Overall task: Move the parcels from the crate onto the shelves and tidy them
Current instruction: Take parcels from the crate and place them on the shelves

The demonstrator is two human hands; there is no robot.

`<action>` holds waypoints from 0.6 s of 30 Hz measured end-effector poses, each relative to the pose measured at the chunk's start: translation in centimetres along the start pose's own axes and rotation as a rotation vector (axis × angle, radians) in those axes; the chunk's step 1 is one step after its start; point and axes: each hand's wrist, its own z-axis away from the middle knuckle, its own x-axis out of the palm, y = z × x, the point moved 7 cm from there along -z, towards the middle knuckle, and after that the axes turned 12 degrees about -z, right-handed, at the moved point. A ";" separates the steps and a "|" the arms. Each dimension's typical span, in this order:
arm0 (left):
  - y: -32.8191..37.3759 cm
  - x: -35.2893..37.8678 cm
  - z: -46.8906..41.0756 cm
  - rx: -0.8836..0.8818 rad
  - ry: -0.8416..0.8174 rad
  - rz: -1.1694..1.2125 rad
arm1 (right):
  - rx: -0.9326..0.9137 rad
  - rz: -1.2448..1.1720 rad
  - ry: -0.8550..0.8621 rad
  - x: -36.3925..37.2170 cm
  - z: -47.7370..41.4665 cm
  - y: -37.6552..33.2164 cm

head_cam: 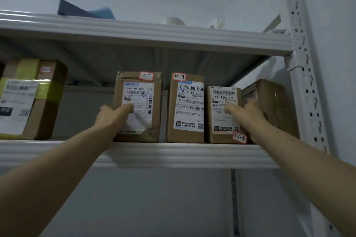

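Several brown cardboard parcels stand upright on a white metal shelf [173, 152]. My left hand [111, 116] presses straight fingers against the label of the parcel tagged 3-1-7 [150, 82]. Beside it stands the parcel tagged 3-1-9 [185, 106]. My right hand [248, 115] lies with its thumb on the front of the smaller parcel tagged 3-1-8 [221, 98] and its fingers between that one and the rightmost parcel [269, 98]. A larger parcel with yellow tape [28, 98] stands at the far left, apart from the others. The crate is out of view.
The shelf above [154, 32] carries a dark blue flat item [75, 8], a blue cloth-like thing [104, 12] and a white round object [173, 21]. A perforated white upright [306, 75] bounds the shelves on the right. A gap lies between the yellow-taped parcel and 3-1-7.
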 end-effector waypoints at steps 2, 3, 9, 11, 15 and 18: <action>0.0 0.1 0.0 0.001 -0.024 -0.002 | 0.101 -0.040 -0.066 0.6 0.2 1.6; 0.0 0.1 0.0 0.003 -0.018 -0.006 | 0.135 -0.055 -0.087 0.7 0.4 2.0; 4.1 -2.1 2.9 0.402 0.360 -0.246 | 0.144 -0.133 -0.075 0.1 0.4 1.8; 6.8 -1.5 4.6 0.593 0.386 -0.273 | 0.128 -0.124 -0.077 -0.2 0.1 1.8; 12.0 2.1 6.3 0.847 0.270 -0.475 | -0.068 0.047 0.017 -0.9 0.0 0.7; 15.2 5.4 6.4 0.928 0.149 -0.646 | -0.260 0.221 0.012 -0.5 0.5 -1.2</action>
